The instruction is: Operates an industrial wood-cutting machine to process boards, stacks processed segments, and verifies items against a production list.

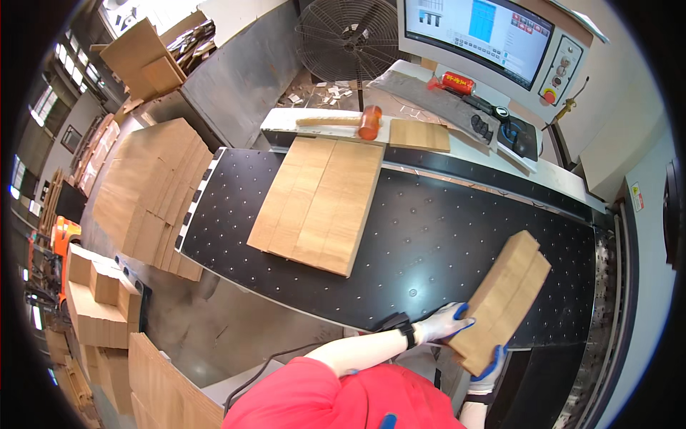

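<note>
A short stack of wooden boards (504, 297) lies tilted across the right part of the black table, its near end at the table's front edge. My left hand (444, 322), in a white glove with blue fingertips, grips the stack's left side near that end. On the opposite side my right hand (489, 370), gloved alike, clasps the near right corner; part of its fingers is hidden under the wood. A wider set of wooden panels (318, 204) rests flat on the table's left half, apart from both hands.
The black table (421, 236) is dotted with small studs. A mallet (369, 123) and a small wooden board (419, 135) lie on the ledge behind it. Beyond stand a fan (348, 39) and a monitor (479, 32). Stacked panels (150, 186) rise at the left.
</note>
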### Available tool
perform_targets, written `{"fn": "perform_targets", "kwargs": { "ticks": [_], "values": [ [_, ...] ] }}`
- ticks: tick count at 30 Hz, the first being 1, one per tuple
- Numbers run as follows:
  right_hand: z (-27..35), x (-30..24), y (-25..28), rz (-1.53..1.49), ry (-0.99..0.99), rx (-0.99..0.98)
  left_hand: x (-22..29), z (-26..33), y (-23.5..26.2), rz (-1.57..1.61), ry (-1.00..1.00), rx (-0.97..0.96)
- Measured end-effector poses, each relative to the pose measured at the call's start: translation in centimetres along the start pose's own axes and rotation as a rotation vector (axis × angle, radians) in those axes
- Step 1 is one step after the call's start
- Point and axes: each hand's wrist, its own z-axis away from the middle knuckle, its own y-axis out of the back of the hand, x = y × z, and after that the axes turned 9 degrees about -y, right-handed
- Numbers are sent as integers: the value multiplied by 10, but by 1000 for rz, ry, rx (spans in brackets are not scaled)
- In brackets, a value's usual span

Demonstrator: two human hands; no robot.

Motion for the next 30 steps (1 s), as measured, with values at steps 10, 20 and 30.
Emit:
{"fn": "perform_targets", "kwargs": {
  "ticks": [10,20,30],
  "values": [
    [95,69,-62,-44,-596,-201,-30,188,-21,-122,332,527],
    [108,60,-124,-25,-515,-294,-2,202,26,820,164,438],
    [116,69,-329,74,-354,-441,33,264,182,863,-161,553]
  ]
}}
